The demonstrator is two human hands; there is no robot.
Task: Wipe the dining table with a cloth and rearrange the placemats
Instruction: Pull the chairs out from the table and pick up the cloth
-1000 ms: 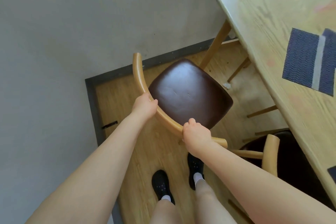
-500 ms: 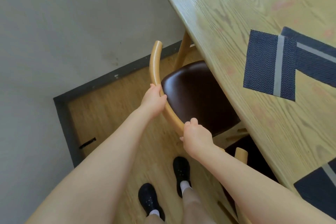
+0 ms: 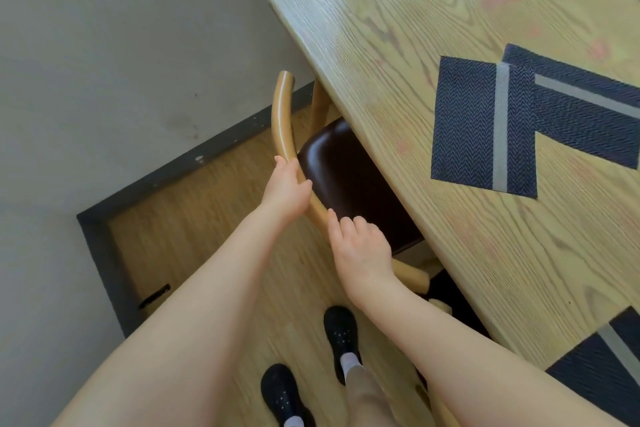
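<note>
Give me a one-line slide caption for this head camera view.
Left hand grips the chair's curved backrest, right hand open beside it, brown seat tucked under the dining table.

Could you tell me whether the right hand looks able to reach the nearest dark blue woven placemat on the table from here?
Probably yes: the right hand is off the chair rail, and nothing lies between it and the dark blue woven placemat.

navy herringbone placemats (image 3: 485,125), dark brown seat (image 3: 346,170)

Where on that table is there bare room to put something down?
The table is bare at its near corner, left of the overlapping placemats, and in the strip between them and the placemat at the lower right. The right side is crowded.
</note>
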